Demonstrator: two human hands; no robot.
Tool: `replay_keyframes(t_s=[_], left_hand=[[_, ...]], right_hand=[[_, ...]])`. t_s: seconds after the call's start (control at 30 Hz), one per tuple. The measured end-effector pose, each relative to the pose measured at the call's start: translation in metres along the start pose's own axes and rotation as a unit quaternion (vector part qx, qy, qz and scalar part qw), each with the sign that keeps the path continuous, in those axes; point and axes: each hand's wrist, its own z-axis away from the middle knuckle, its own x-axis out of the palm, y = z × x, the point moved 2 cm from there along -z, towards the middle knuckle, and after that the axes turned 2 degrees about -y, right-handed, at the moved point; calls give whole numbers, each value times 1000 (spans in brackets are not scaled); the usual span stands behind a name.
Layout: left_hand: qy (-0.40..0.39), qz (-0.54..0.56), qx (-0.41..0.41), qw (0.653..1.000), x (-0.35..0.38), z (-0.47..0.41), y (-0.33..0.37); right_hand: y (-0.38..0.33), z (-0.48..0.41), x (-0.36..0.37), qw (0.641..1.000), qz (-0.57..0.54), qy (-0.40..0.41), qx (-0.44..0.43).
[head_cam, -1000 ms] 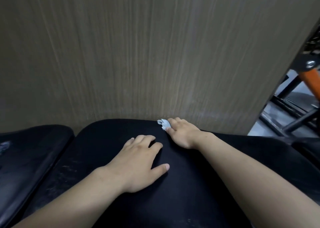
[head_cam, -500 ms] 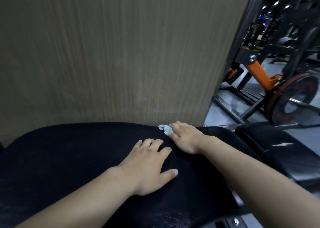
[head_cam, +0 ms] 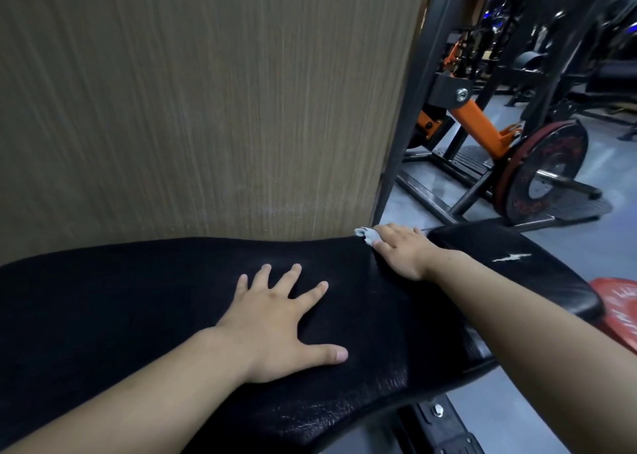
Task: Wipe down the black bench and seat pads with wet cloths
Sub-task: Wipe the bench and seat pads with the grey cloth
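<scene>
A wide black bench pad [head_cam: 131,309] fills the lower half of the head view, its surface cracked near the front edge. My left hand [head_cam: 275,319] lies flat on it with fingers spread, holding nothing. My right hand [head_cam: 403,250] presses a small pale cloth [head_cam: 366,236] onto the pad's far right corner; only a bit of the cloth shows past my fingertips. A second black seat pad [head_cam: 510,264], with a white tear in it, lies just right of that hand.
A brown wood-grain wall [head_cam: 206,102] rises directly behind the bench. A black steel upright [head_cam: 410,109] runs along its right edge. Beyond stand an orange machine arm [head_cam: 482,126] with a dark weight plate [head_cam: 548,171], and a red plate [head_cam: 620,309] lies low right.
The view has swung right, uncovering the gym machines and the second pad. My right hand has slid the cloth right to the pad's corner. My left hand's fingers have spread wider.
</scene>
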Motion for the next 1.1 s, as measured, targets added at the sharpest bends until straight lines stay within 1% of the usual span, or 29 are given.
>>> replay_keyframes(t_s=[0.33,0.5,0.63,0.87,0.97,1.03,1.1], left_hand=[[-16,-1,-9,1000,-2,1,1],[-23,-11,-11,1000,-1,-1,2],[-26,-12,-15,999,-1,-3,3],[-32,-15,-27,999,-2,-3,5],[-36,-21,-32,999,-3,-2,5],[-36,-24,-32,999,-3,-2,5],[-37,-25,-33,998,-3,-2,5]], right_hand=[[33,35,5,995,-22,17,92],[45,73,17,995,-8,27,100],[52,113,31,993,-18,44,105],[46,191,54,985,-120,107,55],[40,214,67,980,-168,105,29],[39,224,72,981,-163,106,7],[47,228,72,984,-134,113,-20]])
